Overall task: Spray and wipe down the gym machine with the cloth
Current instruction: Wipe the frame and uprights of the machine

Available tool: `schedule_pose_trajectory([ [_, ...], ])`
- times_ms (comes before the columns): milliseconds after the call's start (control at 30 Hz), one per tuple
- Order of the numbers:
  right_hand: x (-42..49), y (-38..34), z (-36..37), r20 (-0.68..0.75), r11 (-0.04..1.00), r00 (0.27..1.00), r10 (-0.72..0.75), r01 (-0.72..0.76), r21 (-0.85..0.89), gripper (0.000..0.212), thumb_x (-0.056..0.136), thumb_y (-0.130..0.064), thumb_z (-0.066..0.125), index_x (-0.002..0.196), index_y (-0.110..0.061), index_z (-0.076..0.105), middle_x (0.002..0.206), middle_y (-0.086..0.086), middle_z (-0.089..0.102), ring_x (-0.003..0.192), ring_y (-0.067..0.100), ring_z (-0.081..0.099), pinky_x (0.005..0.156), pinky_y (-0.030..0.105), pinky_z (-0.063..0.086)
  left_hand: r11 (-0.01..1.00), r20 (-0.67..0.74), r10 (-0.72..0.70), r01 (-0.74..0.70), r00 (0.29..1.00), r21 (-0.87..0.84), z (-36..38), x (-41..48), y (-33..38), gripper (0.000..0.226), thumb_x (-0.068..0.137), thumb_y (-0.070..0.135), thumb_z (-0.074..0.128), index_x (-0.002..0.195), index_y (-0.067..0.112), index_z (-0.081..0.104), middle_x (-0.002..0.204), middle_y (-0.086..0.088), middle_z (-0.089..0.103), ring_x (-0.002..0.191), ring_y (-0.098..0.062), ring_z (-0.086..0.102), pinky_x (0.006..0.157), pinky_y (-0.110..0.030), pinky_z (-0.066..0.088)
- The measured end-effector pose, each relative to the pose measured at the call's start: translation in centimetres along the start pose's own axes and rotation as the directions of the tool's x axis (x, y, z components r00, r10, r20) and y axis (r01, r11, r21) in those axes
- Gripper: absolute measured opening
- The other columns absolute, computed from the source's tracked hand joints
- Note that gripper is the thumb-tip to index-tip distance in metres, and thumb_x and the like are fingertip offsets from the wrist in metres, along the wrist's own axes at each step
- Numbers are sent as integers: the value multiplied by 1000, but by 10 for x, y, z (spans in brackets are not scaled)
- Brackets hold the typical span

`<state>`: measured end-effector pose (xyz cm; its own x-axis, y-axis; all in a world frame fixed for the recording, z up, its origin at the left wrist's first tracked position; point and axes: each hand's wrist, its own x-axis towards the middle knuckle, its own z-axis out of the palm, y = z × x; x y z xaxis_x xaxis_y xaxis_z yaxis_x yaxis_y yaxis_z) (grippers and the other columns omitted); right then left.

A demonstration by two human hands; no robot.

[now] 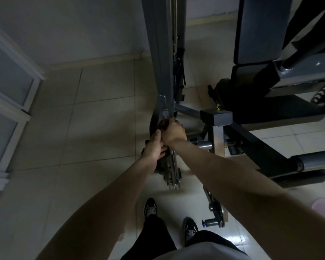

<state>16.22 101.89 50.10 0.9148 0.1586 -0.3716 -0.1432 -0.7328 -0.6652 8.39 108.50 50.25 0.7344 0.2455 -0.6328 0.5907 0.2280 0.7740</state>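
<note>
Gym machine (161,53) is seen standing on the tiled floor (101,109), just ahead of 2 shoes (150,208). A dark red cloth (163,124) is held bunched against its grey post by the right hand (174,133). Just below, a dark piece (160,164) is clasped by the left hand (155,147).

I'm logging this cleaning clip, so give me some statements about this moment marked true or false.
1. Both hands are low on the grey upright post. True: the left hand and right hand are both there.
2. The right hand is empty. False: it grips a dark red object against the post.
3. The floor is tiled. True.
4. The padded seat stands left of the post. False: it is on the right.
</note>
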Motion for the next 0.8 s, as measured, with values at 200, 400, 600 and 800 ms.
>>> schedule_pose_trajectory([
  [200, 9, -3, 13, -99, 998, 993, 61, -61, 4, 36, 91, -35, 59, 123, -19, 52, 116, 9, 62, 107, 32, 62, 89, 46, 54, 1000, 108, -11, 9, 994, 23, -33, 26, 4, 44, 108, 49, 27, 135, 29, 54, 130, -2, 66, 113, -19, 62, 106, -40, 39],
  [400, -21, -3, 16, -286, 994, 958, -5, -27, -108, 31, 88, -32, 67, 114, -19, 55, 106, 5, 66, 96, 29, 66, 79, 45, 56, 1000, 13, -12, 12, 1000, 5, -74, 66, 14, 41, 108, 39, 36, 138, 18, 55, 120, -3, 66, 102, -18, 63, 82, -31, 45],
  [600, -34, -35, 58, -391, 916, 829, -400, 349, -198, 44, 84, -13, 70, 125, -20, 56, 112, 4, 60, 106, 25, 58, 84, 39, 51, 998, 44, -48, 49, 998, -37, -92, 84, 11, 31, 105, 29, 44, 123, 11, 63, 103, -4, 71, 91, -21, 64, 72, -29, 48],
  [800, -11, -21, 127, -89, 995, 992, 84, -89, -55, 61, 99, -21, 55, 153, -34, 30, 153, 2, 38, 145, 30, 28, 113, 55, 37, 998, 66, 20, -23, 998, 58, -119, 95, -5, 33, 107, 34, 44, 133, 19, 58, 125, 2, 64, 110, -15, 62, 95, -34, 51],
])
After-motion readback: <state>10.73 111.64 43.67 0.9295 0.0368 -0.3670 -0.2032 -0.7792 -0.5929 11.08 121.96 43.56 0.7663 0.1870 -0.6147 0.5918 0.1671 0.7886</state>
